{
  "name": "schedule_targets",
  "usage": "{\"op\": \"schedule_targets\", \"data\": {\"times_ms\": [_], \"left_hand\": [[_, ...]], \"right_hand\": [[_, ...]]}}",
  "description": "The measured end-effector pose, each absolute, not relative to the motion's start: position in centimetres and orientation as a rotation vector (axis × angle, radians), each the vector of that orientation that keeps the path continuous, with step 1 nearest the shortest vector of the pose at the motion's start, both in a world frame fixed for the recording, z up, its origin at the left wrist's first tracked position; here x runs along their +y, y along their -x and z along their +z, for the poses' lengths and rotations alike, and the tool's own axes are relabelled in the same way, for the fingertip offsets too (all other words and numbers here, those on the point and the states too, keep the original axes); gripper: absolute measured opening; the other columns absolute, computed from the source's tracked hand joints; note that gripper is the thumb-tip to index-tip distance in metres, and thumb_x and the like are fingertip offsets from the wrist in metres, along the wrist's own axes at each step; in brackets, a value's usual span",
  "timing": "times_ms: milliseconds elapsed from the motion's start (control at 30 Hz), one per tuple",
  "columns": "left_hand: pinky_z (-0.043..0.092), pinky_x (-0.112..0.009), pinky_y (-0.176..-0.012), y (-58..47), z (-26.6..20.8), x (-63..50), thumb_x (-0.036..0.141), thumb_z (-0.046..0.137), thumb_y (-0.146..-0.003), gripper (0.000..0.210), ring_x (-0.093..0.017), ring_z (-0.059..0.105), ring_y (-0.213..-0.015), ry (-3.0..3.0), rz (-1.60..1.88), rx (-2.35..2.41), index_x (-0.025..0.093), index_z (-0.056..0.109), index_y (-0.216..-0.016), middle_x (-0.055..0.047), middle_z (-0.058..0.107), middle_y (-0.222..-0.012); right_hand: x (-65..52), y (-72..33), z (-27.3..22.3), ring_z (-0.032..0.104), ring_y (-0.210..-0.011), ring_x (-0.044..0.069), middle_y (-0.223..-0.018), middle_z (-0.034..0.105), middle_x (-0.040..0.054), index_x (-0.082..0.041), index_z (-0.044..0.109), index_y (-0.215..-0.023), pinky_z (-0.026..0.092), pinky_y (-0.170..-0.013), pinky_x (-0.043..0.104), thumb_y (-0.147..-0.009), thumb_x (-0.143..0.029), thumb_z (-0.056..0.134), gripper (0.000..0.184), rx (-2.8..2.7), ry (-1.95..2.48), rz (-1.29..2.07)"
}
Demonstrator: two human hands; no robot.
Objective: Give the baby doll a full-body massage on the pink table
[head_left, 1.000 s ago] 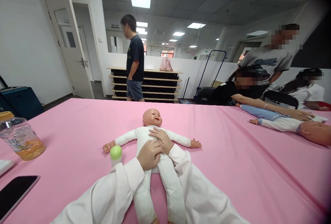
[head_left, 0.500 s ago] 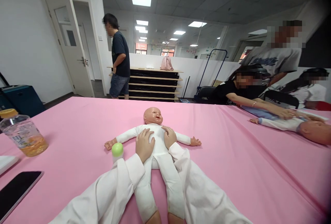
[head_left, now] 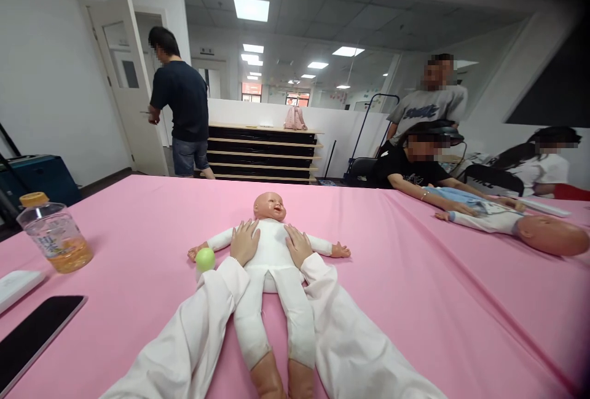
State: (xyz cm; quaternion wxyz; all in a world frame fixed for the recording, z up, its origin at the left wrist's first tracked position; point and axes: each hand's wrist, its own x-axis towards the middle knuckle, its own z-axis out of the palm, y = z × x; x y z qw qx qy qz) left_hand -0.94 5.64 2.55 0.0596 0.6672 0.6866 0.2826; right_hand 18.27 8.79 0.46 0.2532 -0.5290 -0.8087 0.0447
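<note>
A baby doll (head_left: 270, 251) with a white cloth body lies on its back on the pink tablecloth (head_left: 396, 300), head away from me and arms stretched out sideways. My left hand (head_left: 245, 242) rests flat on the left side of its chest, fingers extended. On the opposite side of the chest lies my right hand (head_left: 298, 245), also flat with the fingers out. Neither hand grasps anything. Beside my left wrist stands a small container with a green rounded cap (head_left: 205, 259); my sleeve partly hides its lower part.
At the left are a bottle of orange drink (head_left: 58, 242), a white box (head_left: 18, 288) and a black phone (head_left: 39, 340). Across the table at right, a person (head_left: 421, 159) handles another doll (head_left: 520, 227). Someone in dark clothes (head_left: 184, 104) is by the door (head_left: 126, 79).
My hands have slid outward from mid-chest toward the doll's sides, the left one more. The person in dark clothes has moved left to the door. The standing person at right has shifted left.
</note>
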Motion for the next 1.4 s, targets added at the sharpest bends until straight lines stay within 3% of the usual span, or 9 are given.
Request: {"op": "schedule_targets", "data": {"times_ms": [200, 433, 600, 700, 833, 1100, 1267, 1400], "left_hand": [[0.017, -0.045, -0.109, 2.8, 1.3, 5.4, 0.028, 0.031, -0.087, 0.044, -0.025, 0.031, -0.129, -1.992, 0.925, 2.387, 0.017, 0.051, -0.124, -0.007, 0.052, -0.128], [0.008, -0.056, -0.106, 3.7, 0.8, 4.8, 0.024, 0.036, -0.081, 0.042, -0.030, 0.029, -0.129, -1.949, 0.902, 2.663, 0.015, 0.057, -0.117, -0.012, 0.054, -0.124], [0.011, -0.054, -0.107, 3.7, 1.0, 4.7, 0.017, 0.034, -0.081, 0.051, -0.025, 0.026, -0.132, -2.139, 0.885, 2.548, 0.015, 0.041, -0.132, -0.010, 0.038, -0.139], [0.015, -0.051, -0.107, 3.7, 1.0, 4.5, 0.016, 0.031, -0.083, 0.050, -0.023, 0.031, -0.129, -2.271, 0.773, 2.388, 0.018, 0.040, -0.133, -0.008, 0.040, -0.138], [0.016, -0.050, -0.107, 3.9, 0.7, 4.3, 0.016, 0.033, -0.083, 0.049, -0.023, 0.037, -0.125, -2.247, 0.712, 2.363, 0.019, 0.042, -0.131, -0.008, 0.051, -0.129], [0.011, -0.059, -0.104, 5.4, 0.7, 3.8, 0.031, 0.036, -0.084, 0.041, -0.029, 0.027, -0.130, -1.837, 0.878, 2.710, 0.020, 0.056, -0.118, -0.011, 0.048, -0.132], [0.012, -0.057, -0.105, 5.2, 1.4, 3.3, 0.021, 0.033, -0.083, 0.049, -0.027, 0.025, -0.132, -1.891, 0.987, 2.692, 0.017, 0.044, -0.130, -0.012, 0.035, -0.140], [0.018, -0.046, -0.107, 4.1, 1.9, 2.9, 0.014, 0.033, -0.081, 0.057, -0.022, 0.025, -0.132, -2.203, 1.089, 2.461, 0.022, 0.032, -0.137, -0.005, 0.025, -0.146]], "right_hand": [[8.3, -18.5, 1.3, 0.037, -0.126, 0.021, -0.134, 0.045, 0.0067, -0.018, 0.047, -0.126, 0.019, -0.107, 0.046, -0.089, -0.023, 0.029, 0.041, -2.030, 1.671, 0.072], [8.4, -19.7, 0.9, 0.042, -0.120, 0.027, -0.122, 0.056, 0.0125, -0.013, 0.058, -0.112, 0.021, -0.104, 0.047, -0.084, -0.018, 0.035, 0.037, -1.897, 1.802, -0.138], [8.3, -19.5, 0.8, 0.039, -0.124, 0.024, -0.133, 0.046, 0.0111, -0.014, 0.050, -0.123, 0.022, -0.104, 0.047, -0.085, -0.016, 0.032, 0.042, -1.957, 1.758, -0.127], [8.2, -19.5, 0.9, 0.037, -0.127, 0.019, -0.140, 0.036, 0.0081, -0.017, 0.042, -0.130, 0.024, -0.105, 0.041, -0.082, -0.010, 0.032, 0.050, -2.093, 1.642, -0.075], [8.0, -19.8, 0.8, 0.036, -0.127, 0.019, -0.139, 0.039, 0.0074, -0.019, 0.044, -0.129, 0.023, -0.107, 0.042, -0.078, -0.008, 0.034, 0.052, -2.144, 1.659, -0.023], [6.9, -20.6, 0.5, 0.038, -0.124, 0.029, -0.128, 0.051, 0.0128, -0.018, 0.058, -0.115, 0.021, -0.102, 0.054, -0.081, -0.019, 0.037, 0.041, -1.754, 1.918, -0.234], [6.7, -21.1, 0.5, 0.034, -0.127, 0.030, -0.134, 0.042, 0.0162, -0.014, 0.053, -0.120, 0.020, -0.102, 0.054, -0.076, -0.015, 0.039, 0.047, -1.659, 1.911, -0.309], [6.8, -20.2, 1.2, 0.031, -0.130, 0.023, -0.141, 0.035, 0.0100, -0.017, 0.044, -0.129, 0.022, -0.105, 0.043, -0.074, -0.010, 0.038, 0.056, -1.956, 1.682, -0.175]]}}
